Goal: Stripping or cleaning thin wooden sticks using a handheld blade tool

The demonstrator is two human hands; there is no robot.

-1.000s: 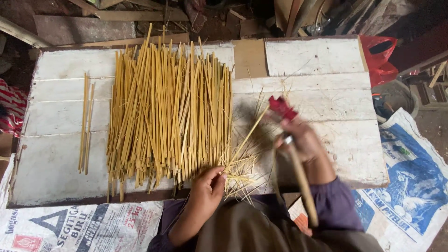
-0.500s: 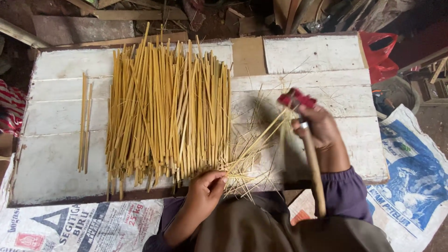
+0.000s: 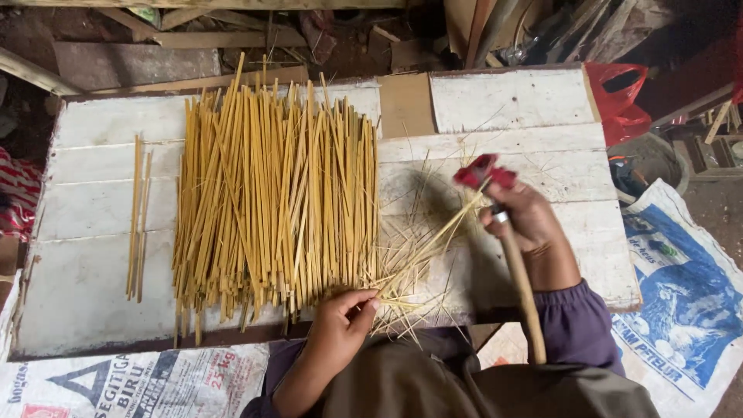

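Observation:
My left hand (image 3: pixel 346 317) pinches the near end of a thin bamboo strip (image 3: pixel 424 249) at the front edge of the white board table (image 3: pixel 93 294). The strip runs up and to the right toward my right hand (image 3: pixel 530 220), which grips a long wooden-handled tool (image 3: pixel 520 282) with a red head (image 3: pixel 484 172). The tool's head meets the strip's far end. A thick pile of yellow bamboo sticks (image 3: pixel 275 193) lies left of the hands. Fine slivers (image 3: pixel 410 267) are scattered between the pile and my right hand.
Two loose sticks (image 3: pixel 138 217) lie at the table's left. A brown cardboard patch (image 3: pixel 405 104) sits at the far edge. A red plastic bag (image 3: pixel 619 104) hangs at the right. Printed sacks (image 3: pixel 681 310) cover the floor, and scrap wood (image 3: pixel 232 35) is behind.
My right hand with the tool has moved up and to the right along the strip, away from my left hand. The left hand stayed at the strip's near end.

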